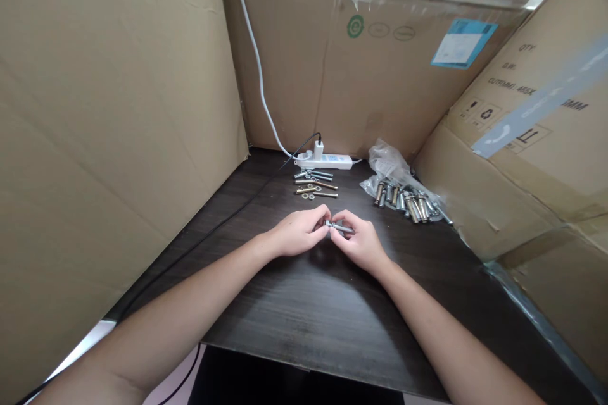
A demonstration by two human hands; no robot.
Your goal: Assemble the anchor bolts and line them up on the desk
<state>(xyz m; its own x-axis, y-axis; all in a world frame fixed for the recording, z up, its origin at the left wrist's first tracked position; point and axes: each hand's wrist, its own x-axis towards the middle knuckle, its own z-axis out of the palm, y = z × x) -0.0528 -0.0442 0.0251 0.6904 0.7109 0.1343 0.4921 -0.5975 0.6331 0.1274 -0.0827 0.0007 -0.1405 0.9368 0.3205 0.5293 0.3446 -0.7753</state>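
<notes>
Both hands meet over the middle of the dark wooden table [332, 316]. My left hand [299, 233] pinches one end of a silver anchor bolt [338, 226], fingers closed on its nut end. My right hand [358, 242] grips the bolt's other end with fingers curled round it. The bolt lies level between the two hands, just above the tabletop.
Several loose bolts, sleeves, washers and nuts [314, 185] lie behind the hands. A clear plastic bag with several more bolts [408, 199] sits at the right. A white power strip [325, 160] with cables stands at the back. Cardboard boxes [114, 114] wall the table on three sides.
</notes>
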